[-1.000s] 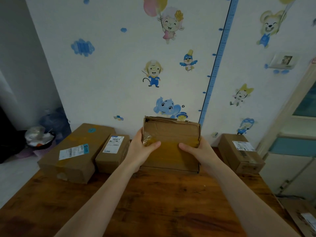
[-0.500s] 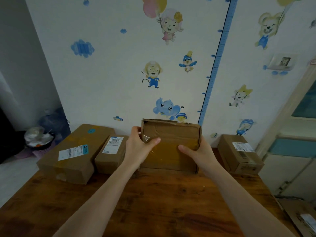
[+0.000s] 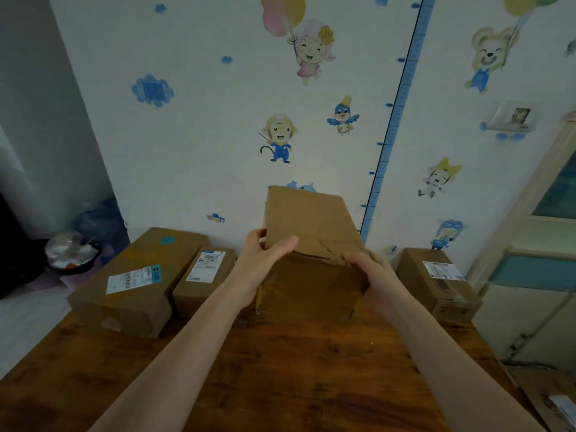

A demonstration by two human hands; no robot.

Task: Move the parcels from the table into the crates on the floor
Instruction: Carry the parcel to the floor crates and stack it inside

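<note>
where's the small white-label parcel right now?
Head view, left of centre on the table: the small parcel lies between the large parcel and the left hand gripping the middle parcel.

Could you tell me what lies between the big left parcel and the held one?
A small white-labelled parcel, beside the big parcel, left of the held parcel; head view.

You can count four parcels at the one table: the large parcel, the small parcel, the middle parcel and the right parcel. Three of them show a white label. Two hands are in view, your left hand and right hand. One further carton lies at lower right.
</note>
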